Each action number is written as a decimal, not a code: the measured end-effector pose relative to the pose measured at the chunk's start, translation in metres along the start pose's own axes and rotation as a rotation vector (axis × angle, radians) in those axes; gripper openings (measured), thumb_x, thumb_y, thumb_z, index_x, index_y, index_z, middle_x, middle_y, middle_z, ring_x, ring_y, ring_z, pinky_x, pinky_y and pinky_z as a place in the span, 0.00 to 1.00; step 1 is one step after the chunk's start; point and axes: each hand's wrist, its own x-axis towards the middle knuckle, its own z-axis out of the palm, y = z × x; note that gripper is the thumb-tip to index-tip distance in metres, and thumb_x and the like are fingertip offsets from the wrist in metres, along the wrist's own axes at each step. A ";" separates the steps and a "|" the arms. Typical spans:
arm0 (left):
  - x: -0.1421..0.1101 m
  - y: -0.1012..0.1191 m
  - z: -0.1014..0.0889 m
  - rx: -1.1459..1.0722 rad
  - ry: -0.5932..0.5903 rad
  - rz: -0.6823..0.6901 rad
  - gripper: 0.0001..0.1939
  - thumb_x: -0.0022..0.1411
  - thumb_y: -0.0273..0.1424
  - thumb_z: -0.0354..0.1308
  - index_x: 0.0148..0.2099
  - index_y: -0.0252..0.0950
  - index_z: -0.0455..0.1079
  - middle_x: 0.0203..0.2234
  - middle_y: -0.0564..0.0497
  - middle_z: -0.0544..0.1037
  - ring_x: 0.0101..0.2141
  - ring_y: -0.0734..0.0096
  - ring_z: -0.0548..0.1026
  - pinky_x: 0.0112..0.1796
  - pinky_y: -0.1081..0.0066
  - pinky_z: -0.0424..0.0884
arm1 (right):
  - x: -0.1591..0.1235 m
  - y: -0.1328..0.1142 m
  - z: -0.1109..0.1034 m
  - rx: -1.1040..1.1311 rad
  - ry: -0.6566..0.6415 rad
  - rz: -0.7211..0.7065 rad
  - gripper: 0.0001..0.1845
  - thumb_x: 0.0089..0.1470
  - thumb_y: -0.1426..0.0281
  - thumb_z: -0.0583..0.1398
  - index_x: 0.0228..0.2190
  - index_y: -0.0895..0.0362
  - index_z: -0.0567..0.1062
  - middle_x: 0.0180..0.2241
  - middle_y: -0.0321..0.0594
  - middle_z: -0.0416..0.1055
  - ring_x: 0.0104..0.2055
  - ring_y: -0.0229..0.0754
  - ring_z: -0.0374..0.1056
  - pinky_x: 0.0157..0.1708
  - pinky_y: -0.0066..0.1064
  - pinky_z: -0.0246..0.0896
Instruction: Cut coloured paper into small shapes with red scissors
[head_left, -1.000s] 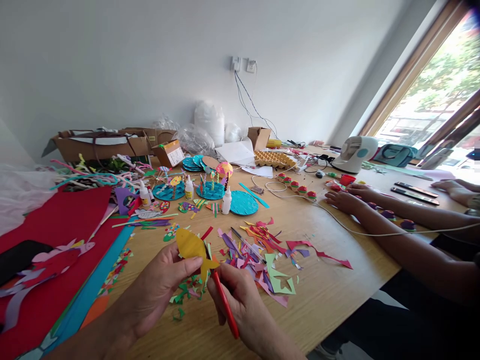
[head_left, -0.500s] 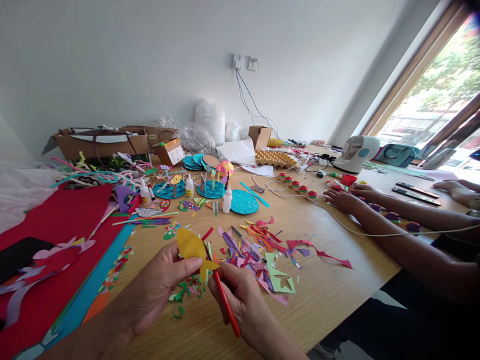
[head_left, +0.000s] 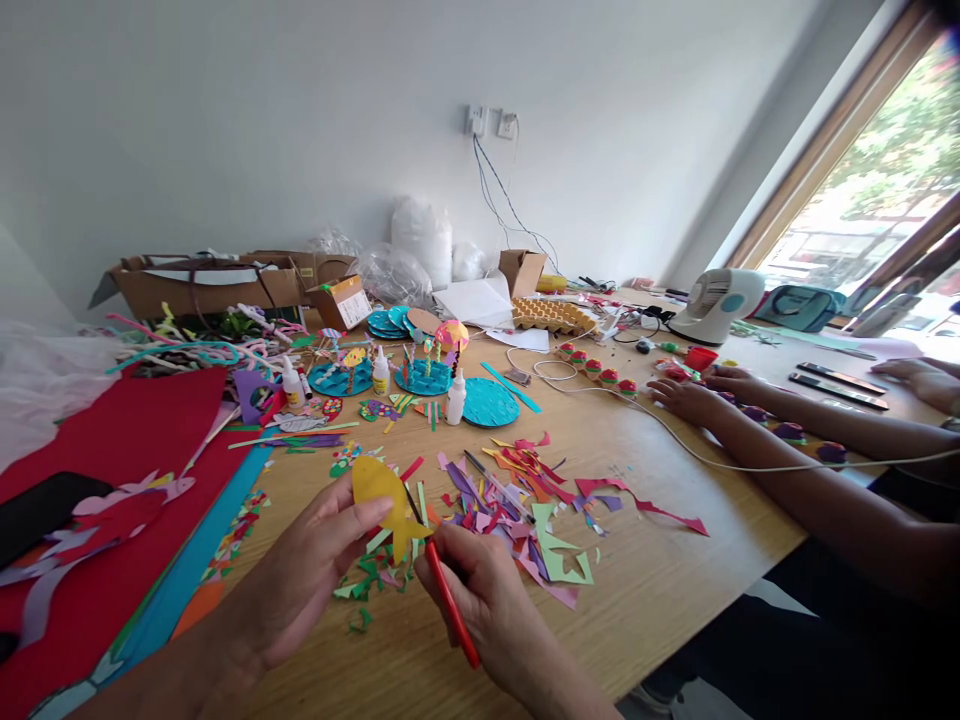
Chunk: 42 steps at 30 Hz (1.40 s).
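My left hand [head_left: 307, 575] pinches a yellow paper fish shape [head_left: 381, 492] between thumb and fingers, holding it up over the wooden table [head_left: 675, 580]. My right hand [head_left: 480, 590] is closed round red-handled scissors [head_left: 448, 595], whose dark blades reach up to the tail end of the yellow shape. Green paper scraps [head_left: 371, 580] lie on the table right under both hands.
A heap of coloured paper offcuts [head_left: 525, 510] lies just right of my hands. Red and blue sheets [head_left: 112, 520] cover the left side. Teal discs [head_left: 489, 403], glue bottles [head_left: 455, 398] and boxes stand further back. Another person's arms [head_left: 787, 450] rest on the right, beside a white cable and a fan [head_left: 712, 303].
My hands and the yellow shape have shifted slightly; my left fingers have turned the shape a little. The other person's arms have stayed put.
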 end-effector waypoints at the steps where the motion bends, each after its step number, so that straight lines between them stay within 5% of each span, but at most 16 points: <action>1: 0.000 0.000 0.000 -0.010 0.018 0.008 0.06 0.59 0.30 0.55 0.39 0.41 0.71 0.34 0.55 0.77 0.39 0.68 0.72 0.39 0.72 0.66 | 0.000 0.000 0.000 0.000 -0.003 0.001 0.19 0.56 0.59 0.51 0.19 0.57 0.59 0.17 0.29 0.53 0.19 0.30 0.46 0.17 0.22 0.40; 8: 0.002 0.001 0.000 0.004 0.099 0.039 0.09 0.55 0.30 0.58 0.41 0.39 0.72 0.33 0.54 0.78 0.38 0.67 0.72 0.40 0.72 0.66 | 0.001 -0.004 -0.001 0.105 -0.053 -0.048 0.18 0.57 0.61 0.51 0.20 0.56 0.58 0.18 0.29 0.52 0.20 0.30 0.47 0.17 0.22 0.39; 18: 0.002 0.001 0.009 -0.014 0.035 0.063 0.11 0.58 0.28 0.56 0.44 0.40 0.71 0.35 0.55 0.78 0.37 0.67 0.74 0.37 0.73 0.67 | -0.001 -0.005 0.000 0.169 -0.042 -0.030 0.16 0.57 0.64 0.52 0.21 0.57 0.59 0.17 0.28 0.54 0.20 0.30 0.51 0.19 0.22 0.40; 26: -0.001 -0.002 0.011 0.002 0.050 0.035 0.10 0.57 0.29 0.56 0.43 0.39 0.71 0.29 0.55 0.78 0.25 0.71 0.72 0.23 0.75 0.65 | -0.001 -0.008 -0.001 0.177 -0.035 -0.012 0.18 0.56 0.62 0.53 0.20 0.56 0.59 0.15 0.28 0.54 0.18 0.30 0.50 0.18 0.23 0.40; 42: 0.000 -0.003 0.012 -0.053 0.018 0.010 0.09 0.56 0.29 0.57 0.41 0.40 0.71 0.27 0.55 0.76 0.24 0.74 0.69 0.21 0.76 0.64 | -0.002 0.003 0.004 0.224 -0.027 -0.010 0.18 0.58 0.60 0.51 0.20 0.57 0.60 0.15 0.28 0.54 0.18 0.30 0.50 0.18 0.22 0.41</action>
